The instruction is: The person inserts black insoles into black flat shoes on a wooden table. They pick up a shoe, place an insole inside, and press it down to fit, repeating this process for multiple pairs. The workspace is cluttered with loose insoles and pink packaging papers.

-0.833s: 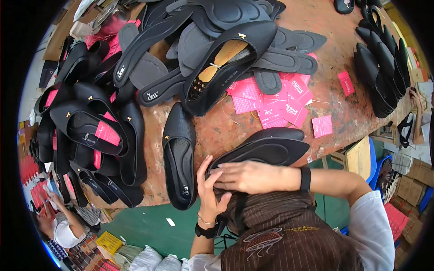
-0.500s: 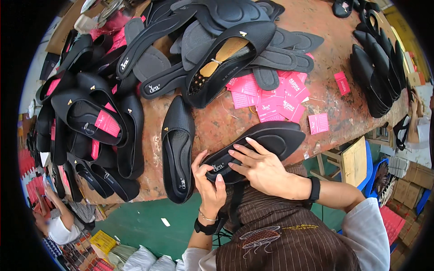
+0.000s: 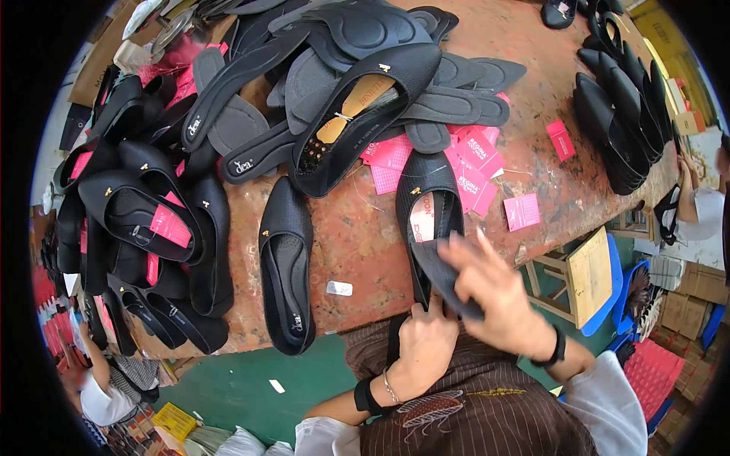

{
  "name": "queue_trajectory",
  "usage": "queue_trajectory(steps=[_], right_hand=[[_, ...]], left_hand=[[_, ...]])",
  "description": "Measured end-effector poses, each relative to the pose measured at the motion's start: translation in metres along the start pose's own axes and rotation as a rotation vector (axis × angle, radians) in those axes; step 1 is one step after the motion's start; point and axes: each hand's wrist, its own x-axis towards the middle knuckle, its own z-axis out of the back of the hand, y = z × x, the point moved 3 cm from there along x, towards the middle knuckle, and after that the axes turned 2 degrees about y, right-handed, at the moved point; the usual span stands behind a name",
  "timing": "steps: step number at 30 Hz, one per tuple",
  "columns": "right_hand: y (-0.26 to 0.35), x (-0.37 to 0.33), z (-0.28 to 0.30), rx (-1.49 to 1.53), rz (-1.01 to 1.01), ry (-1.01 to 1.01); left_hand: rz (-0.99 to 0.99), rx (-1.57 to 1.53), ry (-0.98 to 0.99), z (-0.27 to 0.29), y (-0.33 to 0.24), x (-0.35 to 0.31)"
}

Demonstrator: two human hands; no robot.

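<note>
A black pointed flat shoe (image 3: 427,176) lies at the table's near edge, toe pointing away, with a light printed patch inside. My left hand (image 3: 427,343) is closed around its heel end. Partly inside the shoe, a dark grey insole (image 3: 449,275) sits tilted over the rear half. My right hand (image 3: 493,292), blurred by motion, grips the insole at its right side; its fingertips are smeared. To the left rests another black flat shoe (image 3: 287,262) with its insole in place. Beyond, a black flat shoe (image 3: 365,114) with a tan inside leans on a pile of dark insoles (image 3: 372,34).
Stacked black shoes (image 3: 141,216) with pink tags crowd the left side. Pink cards (image 3: 475,171) lie beyond my hands, and nested black shoes (image 3: 620,125) stand at the right. A small white slip (image 3: 339,288) lies on the table (image 3: 357,251). A wooden stool (image 3: 582,281) is at the right.
The insole, earlier held flat in both hands, is now tilted into a shoe. My left hand has moved right to the heel. A white slip now lies on the table.
</note>
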Motion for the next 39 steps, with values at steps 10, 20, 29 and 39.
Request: queue_trajectory(steps=[10,20,29,39], right_hand=[[-0.043,0.061,-0.032,-0.260,-0.172,0.182],[-0.032,0.075,-0.036,-0.365,-0.351,0.382],[-0.040,0.076,-0.040,-0.549,-0.258,0.355],[-0.056,0.082,-0.053,-0.654,-0.035,0.183]], left_hand=[[-0.009,0.039,-0.009,0.013,0.005,0.004],[-0.041,-0.016,-0.083,0.016,0.011,0.007],[-0.047,-0.053,-0.005,0.009,0.014,0.010],[-0.124,-0.082,0.008,0.022,0.017,0.002]])
